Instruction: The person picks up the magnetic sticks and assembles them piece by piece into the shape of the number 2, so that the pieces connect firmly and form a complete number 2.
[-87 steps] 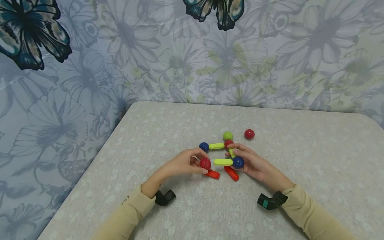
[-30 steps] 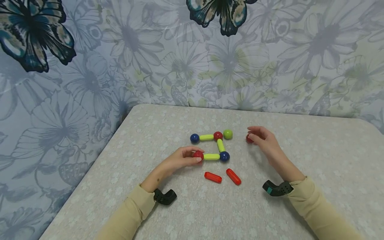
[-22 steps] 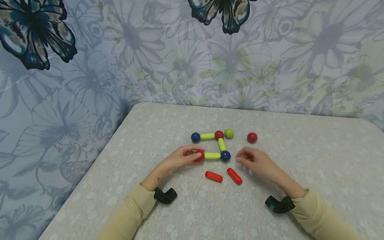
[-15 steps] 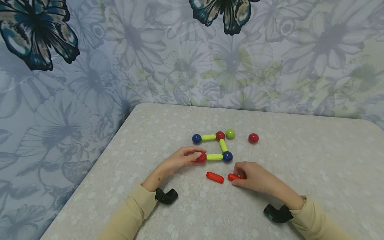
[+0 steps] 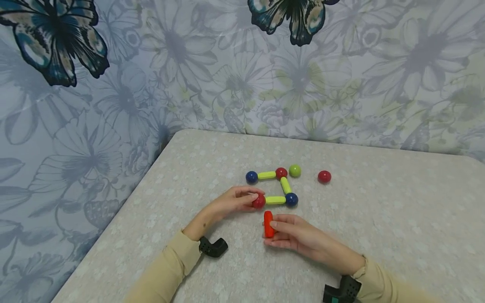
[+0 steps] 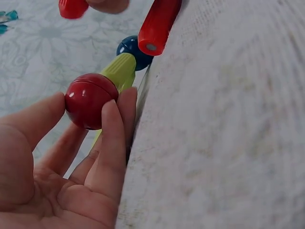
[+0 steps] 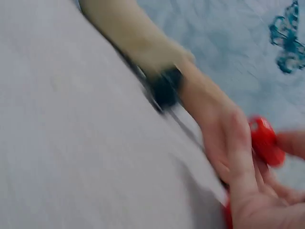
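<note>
My left hand pinches a red ball between thumb and fingers. That ball meets the end of a yellow-green magnetic stick, which runs to a blue ball. From there a second stick leads back to another red ball, then a third stick to a blue ball at the left. My right hand holds a red magnetic stick upright, just in front of the left hand's ball. Another red stick shows in the left wrist view; the right hand hides it in the head view.
A green ball lies close beside the far red ball. Farther right sits a loose red ball. The light patterned tabletop meets a flowered wall at its back edge.
Since the earliest frame, the left hand's ball has come onto the yellow-green stick. My right hand left the loose red ball, took the right-hand red stick and carried it left, turning it upright.
</note>
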{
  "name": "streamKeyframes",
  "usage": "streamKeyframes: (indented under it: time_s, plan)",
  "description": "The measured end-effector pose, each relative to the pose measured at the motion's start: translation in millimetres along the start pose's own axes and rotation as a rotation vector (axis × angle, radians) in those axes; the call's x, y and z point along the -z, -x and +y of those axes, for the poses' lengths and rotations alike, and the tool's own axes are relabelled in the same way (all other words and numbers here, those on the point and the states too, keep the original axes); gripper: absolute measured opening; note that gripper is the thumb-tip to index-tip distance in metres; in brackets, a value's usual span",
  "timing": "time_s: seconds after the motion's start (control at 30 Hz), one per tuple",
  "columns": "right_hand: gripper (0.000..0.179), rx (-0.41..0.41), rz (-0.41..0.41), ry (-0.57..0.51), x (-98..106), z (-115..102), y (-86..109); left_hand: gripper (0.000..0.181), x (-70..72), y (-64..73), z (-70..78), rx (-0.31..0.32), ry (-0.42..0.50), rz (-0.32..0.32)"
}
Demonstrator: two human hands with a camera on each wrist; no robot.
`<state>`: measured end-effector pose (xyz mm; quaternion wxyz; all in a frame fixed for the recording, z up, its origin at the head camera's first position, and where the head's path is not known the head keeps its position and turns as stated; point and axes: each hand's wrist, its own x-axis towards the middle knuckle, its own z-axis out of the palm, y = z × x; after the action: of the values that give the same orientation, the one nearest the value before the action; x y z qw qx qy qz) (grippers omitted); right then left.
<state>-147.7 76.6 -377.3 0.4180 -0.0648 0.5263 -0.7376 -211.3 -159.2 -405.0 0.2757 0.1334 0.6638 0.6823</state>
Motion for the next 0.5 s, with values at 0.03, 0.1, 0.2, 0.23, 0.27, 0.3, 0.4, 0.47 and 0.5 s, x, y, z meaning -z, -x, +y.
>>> streamKeyframes:
  time_s: [0.03, 0.1, 0.2, 0.23, 0.27, 0.3, 0.4, 0.47, 0.5]
  plan:
    - [0.041, -0.017, 0.005, -0.071, -5.6, 3.2, -2.8, 0.035, 0.0, 0.2, -0.8, 0.003, 0.012, -0.007]
    - [0.039, -0.029, 0.016, -0.161, -14.4, 8.2, -8.2, 0.035, -0.3, 0.8, -2.2, 0.012, 0.031, -0.017]
    - [0.035, -0.009, 0.041, -0.207, -22.5, 12.2, -15.9, 0.035, -0.4, 1.7, -3.7, 0.019, 0.025, -0.013]
    - [0.034, 0.002, 0.046, -0.214, -23.9, 12.9, -18.3, 0.035, -0.3, 1.9, -3.9, 0.018, 0.022, -0.011]
    - [0.032, 0.011, 0.050, -0.222, -24.6, 13.3, -20.4, 0.035, -0.1, 1.8, -4.1, 0.016, 0.020, -0.012]
    - [0.031, 0.020, 0.054, -0.228, -25.1, 13.7, -22.1, 0.035, 0.3, 1.6, -4.1, 0.012, 0.020, -0.013]
    - [0.031, 0.038, 0.062, -0.227, -25.1, 14.2, -25.5, 0.035, 1.6, 0.7, -3.2, 0.003, 0.022, -0.022]
    - [0.032, 0.044, 0.068, -0.221, -24.7, 13.8, -26.8, 0.036, 2.6, 0.2, -2.3, -0.002, 0.020, -0.025]
    - [0.032, 0.046, 0.071, -0.215, -24.4, 13.4, -27.5, 0.036, 3.2, 0.3, -1.8, -0.003, 0.019, -0.024]
